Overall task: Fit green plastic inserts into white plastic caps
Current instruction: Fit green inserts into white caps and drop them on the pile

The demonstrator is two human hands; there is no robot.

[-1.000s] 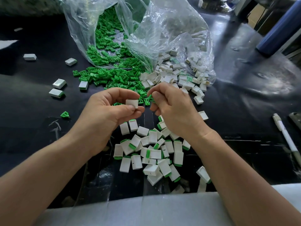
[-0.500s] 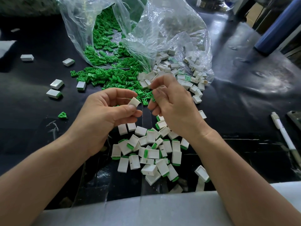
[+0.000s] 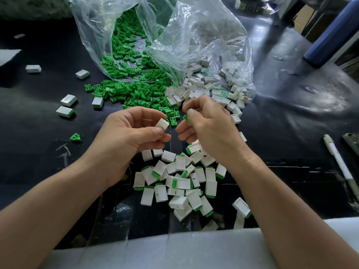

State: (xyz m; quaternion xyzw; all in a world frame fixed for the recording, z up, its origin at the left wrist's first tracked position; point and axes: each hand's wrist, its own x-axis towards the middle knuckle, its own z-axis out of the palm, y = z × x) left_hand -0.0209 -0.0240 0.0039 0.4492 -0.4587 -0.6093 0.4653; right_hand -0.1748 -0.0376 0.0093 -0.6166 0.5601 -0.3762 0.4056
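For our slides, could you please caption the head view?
The left hand pinches a white plastic cap while the right hand holds a green plastic insert beside it, above finished caps.

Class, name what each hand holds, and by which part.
Left hand pinches a white cap at its near end; right hand pinches a green insert, hold hidden.

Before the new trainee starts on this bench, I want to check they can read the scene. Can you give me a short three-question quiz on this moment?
1. True or false: the left hand pinches a small white plastic cap.
2. What does the right hand hold? A) a green plastic insert B) a pen C) nothing
3. Fill the gap: the loose green inserts spill onto the table from a clear plastic ____.

Key: 1 true; 2 A; 3 bag.
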